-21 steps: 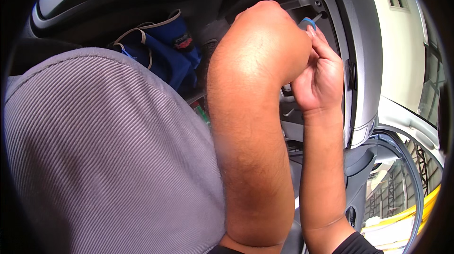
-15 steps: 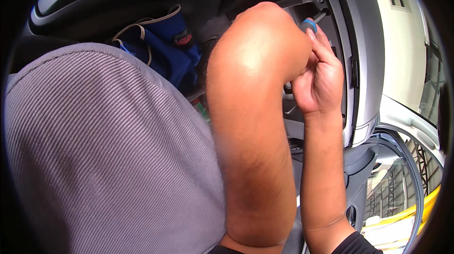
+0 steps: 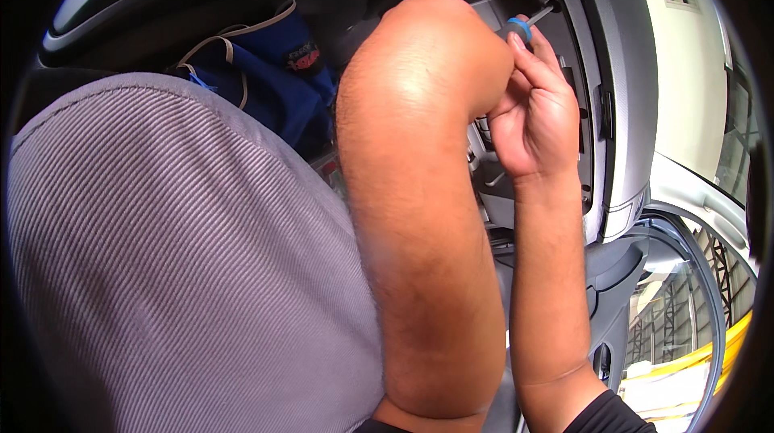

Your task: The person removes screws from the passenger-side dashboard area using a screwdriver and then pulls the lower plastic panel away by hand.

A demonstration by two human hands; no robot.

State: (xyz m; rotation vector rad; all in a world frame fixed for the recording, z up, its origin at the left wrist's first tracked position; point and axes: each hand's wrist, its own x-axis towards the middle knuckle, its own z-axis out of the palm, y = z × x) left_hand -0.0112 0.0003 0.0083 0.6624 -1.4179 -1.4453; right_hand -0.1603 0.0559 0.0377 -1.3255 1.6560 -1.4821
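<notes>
A screwdriver (image 3: 522, 28) with a dark handle and blue collar slants up to the right. Its metal shaft reaches a round hole (image 3: 554, 6) at the upper corner of a dark recess in a grey car interior panel (image 3: 617, 54). My right hand (image 3: 536, 122), palm turned toward me, has thumb and fingers closed at the front of the handle. My left hand (image 3: 459, 54) is bent over at the wrist beside it. The rear of the handle disappears behind that hand, whose fingers are hidden, so its grip cannot be seen.
A blue bag (image 3: 282, 86) with light trim lies at the left behind my grey-clad leg (image 3: 193, 256). At the lower right are a car door (image 3: 621, 280) and its window. My left forearm (image 3: 427, 256) covers much of the middle.
The hands, screwdriver and bag all appear slightly further left and up. More of the shaft shows beyond the blue collar. My right hand keeps its closed hold on the screwdriver.
</notes>
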